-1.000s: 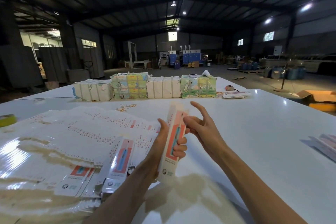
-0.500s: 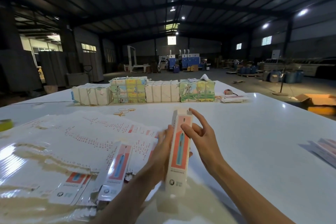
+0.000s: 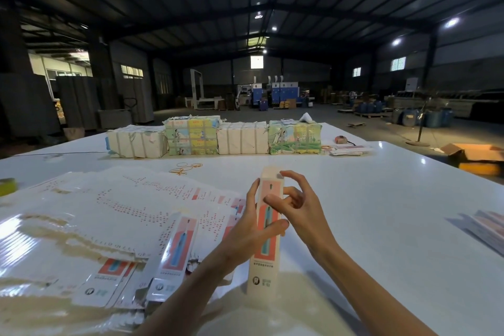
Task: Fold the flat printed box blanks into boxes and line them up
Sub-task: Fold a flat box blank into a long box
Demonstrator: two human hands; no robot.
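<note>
Box (image 3: pixel 266 237) stands near upright on the table (image 3: pixel 381 213), long axis vertical, printed face toward the camera. Bottom end is at or just off the surface, can't tell which. Left hand (image 3: pixel 242 232) clamps it mid-body: thumb across the front, fingers round the left edge. Right hand (image 3: pixel 298 207) sits just right of the box's upper half, fingers curled and spread apart, index tip at the top end, thumb tip on the front face. Can't tell if that's a pinch or bare contact.

Top end lies up-left of the right palm, and the right hand is the nearer one to it. My read: closing the top is the step in hand, pushing down along the long axis while the left braces.

Box interior is hidden. Flat blanks (image 3: pixel 109 213) fan out left of the box. Bundles (image 3: pixel 191 139) sit in a row well beyond it. Carton (image 3: pixel 474 155) is far right of the box, off the table, flaps open, contents not visible.
</note>
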